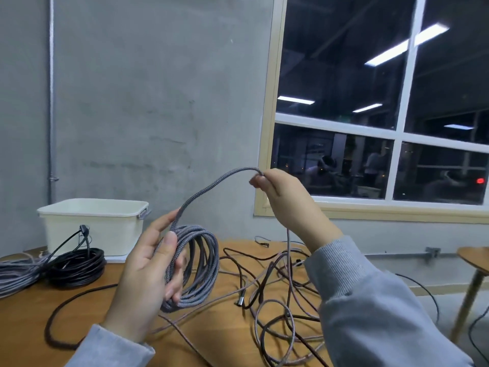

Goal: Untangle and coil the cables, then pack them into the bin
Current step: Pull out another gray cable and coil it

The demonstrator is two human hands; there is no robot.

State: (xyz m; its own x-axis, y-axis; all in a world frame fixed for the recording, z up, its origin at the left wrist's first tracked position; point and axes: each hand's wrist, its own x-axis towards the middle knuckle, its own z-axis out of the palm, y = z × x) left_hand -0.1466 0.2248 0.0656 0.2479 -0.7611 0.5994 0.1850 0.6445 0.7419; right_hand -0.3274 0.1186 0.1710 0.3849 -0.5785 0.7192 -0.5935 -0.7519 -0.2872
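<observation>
The left hand [148, 282] grips the grey braided cable coil [197, 263] upright above the wooden table [31, 327], while the right hand [280, 193], up and to its right, pinches the free strand, which arches between them.

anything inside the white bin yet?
Cannot tell. The white bin shows only its rim and outer wall from this angle; its interior is hidden. A black coil sits on the table in front of it, and the left hand holds the grey coil.
</observation>
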